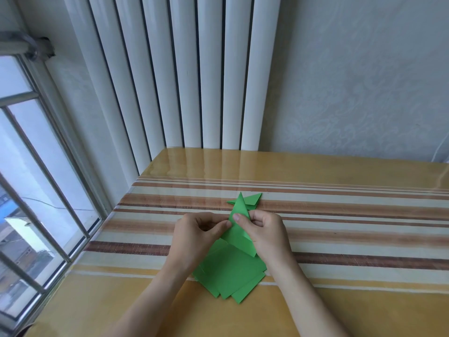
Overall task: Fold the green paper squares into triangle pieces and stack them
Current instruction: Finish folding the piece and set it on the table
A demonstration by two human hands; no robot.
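Observation:
A partly folded green paper piece [237, 227] with a pointed far tip is held between both hands above the table. My left hand [196, 237] pinches its left edge with thumb and forefinger. My right hand [264, 235] pinches its right side, with the thumb lying on top of the paper. Under my wrists lies a loose pile of flat green paper squares [230, 273], fanned out near the front. Just beyond the held piece, folded green triangle pieces [252, 199] lie on the table, partly hidden by the held tip.
The table [340, 239] carries a glossy striped cover in brown, cream and yellow. A white ribbed radiator [184, 81] stands behind its far edge. A window [36, 190] with metal bars runs along the left side. The wall [352, 81] is on the right.

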